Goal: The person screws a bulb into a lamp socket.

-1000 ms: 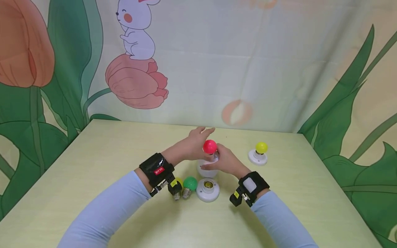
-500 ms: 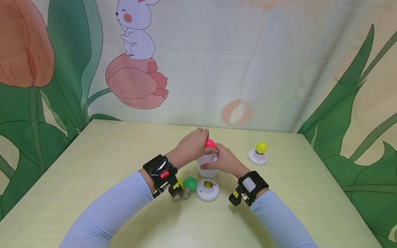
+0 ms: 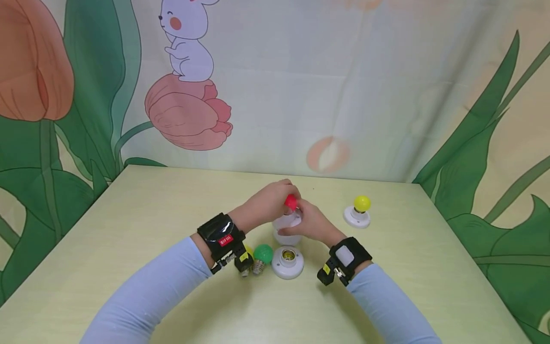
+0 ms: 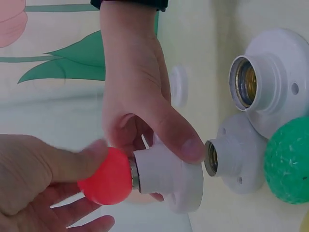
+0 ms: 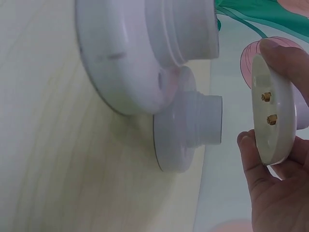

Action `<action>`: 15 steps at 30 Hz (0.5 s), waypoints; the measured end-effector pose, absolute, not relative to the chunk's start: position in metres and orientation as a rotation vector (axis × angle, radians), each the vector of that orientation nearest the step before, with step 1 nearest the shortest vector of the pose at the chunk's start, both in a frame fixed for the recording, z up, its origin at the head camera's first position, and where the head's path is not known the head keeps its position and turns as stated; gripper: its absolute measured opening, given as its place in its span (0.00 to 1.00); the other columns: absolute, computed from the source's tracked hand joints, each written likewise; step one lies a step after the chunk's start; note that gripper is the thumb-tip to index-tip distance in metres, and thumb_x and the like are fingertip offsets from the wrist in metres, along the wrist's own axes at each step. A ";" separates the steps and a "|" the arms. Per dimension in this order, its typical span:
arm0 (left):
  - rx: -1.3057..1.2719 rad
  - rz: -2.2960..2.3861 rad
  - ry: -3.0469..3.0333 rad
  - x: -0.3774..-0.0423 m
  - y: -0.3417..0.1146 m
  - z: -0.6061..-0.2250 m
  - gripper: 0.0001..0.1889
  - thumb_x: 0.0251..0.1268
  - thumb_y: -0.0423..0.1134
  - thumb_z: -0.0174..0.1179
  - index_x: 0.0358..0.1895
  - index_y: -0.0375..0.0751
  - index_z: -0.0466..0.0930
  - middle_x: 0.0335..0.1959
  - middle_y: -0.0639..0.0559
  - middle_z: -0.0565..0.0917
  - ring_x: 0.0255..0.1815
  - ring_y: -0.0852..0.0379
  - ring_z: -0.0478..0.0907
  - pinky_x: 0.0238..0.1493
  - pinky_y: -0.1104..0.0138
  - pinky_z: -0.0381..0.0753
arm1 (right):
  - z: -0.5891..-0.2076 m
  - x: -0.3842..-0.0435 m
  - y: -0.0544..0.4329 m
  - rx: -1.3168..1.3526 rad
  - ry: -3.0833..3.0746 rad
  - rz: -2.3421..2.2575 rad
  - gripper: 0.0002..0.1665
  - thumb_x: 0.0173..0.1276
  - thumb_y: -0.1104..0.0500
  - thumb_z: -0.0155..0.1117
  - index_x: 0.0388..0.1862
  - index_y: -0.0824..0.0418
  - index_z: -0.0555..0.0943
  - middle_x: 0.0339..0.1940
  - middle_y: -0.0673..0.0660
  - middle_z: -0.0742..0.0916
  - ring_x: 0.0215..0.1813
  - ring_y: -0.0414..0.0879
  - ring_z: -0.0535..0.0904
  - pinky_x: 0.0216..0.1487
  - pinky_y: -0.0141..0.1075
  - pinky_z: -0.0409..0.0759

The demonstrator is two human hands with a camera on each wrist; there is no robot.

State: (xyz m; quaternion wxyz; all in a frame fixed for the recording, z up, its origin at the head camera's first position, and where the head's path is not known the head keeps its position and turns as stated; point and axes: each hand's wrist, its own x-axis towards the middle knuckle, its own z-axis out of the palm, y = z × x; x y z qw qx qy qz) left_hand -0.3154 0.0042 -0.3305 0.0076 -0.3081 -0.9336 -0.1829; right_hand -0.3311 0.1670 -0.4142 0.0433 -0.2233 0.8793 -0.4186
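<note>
red bulb [image 3: 290,202] at socket [image 4: 188,188]

at head-view centre, the left hand [image 3: 268,201] pinched it, the right hand [image 3: 317,222] gripped the socket. screwing-in seemed the step, likely calling next for a steady twist. a green bulb [image 3: 263,253] lay below.

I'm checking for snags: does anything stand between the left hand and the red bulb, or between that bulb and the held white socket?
Nothing visible does. The left hand grips the red bulb, and the bulb's metal base meets the mouth of the white socket in the right hand, with nothing showing between.
</note>
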 end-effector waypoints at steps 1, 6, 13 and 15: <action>-0.948 -0.586 -2.929 -0.315 0.004 -0.330 0.25 0.56 0.34 0.70 0.59 0.37 0.76 0.55 0.44 0.77 0.51 0.52 0.77 0.52 0.65 0.80 | -0.414 -0.331 0.167 -0.688 2.687 -1.282 0.42 0.50 0.54 0.80 0.62 0.57 0.70 0.56 0.52 0.81 0.56 0.46 0.77 0.59 0.42 0.76; -0.778 -0.526 -2.948 -0.313 0.003 -0.331 0.33 0.57 0.54 0.68 0.58 0.34 0.72 0.47 0.42 0.76 0.38 0.53 0.78 0.36 0.69 0.82 | -0.412 -0.331 0.167 -0.690 2.686 -1.303 0.39 0.49 0.55 0.80 0.60 0.57 0.72 0.53 0.53 0.83 0.53 0.46 0.79 0.57 0.42 0.78; -0.799 -0.364 -2.919 -0.311 0.003 -0.338 0.28 0.60 0.54 0.66 0.49 0.32 0.74 0.35 0.47 0.77 0.31 0.56 0.74 0.30 0.71 0.77 | -0.411 -0.329 0.168 -0.665 2.661 -1.322 0.38 0.49 0.54 0.80 0.59 0.55 0.72 0.52 0.51 0.83 0.51 0.44 0.80 0.55 0.40 0.78; -0.829 -0.340 -2.910 -0.312 0.004 -0.339 0.27 0.61 0.52 0.65 0.50 0.32 0.74 0.36 0.47 0.78 0.33 0.56 0.74 0.34 0.70 0.79 | -0.411 -0.328 0.168 -0.666 2.652 -1.336 0.39 0.49 0.54 0.80 0.59 0.55 0.72 0.53 0.51 0.83 0.52 0.45 0.80 0.56 0.40 0.78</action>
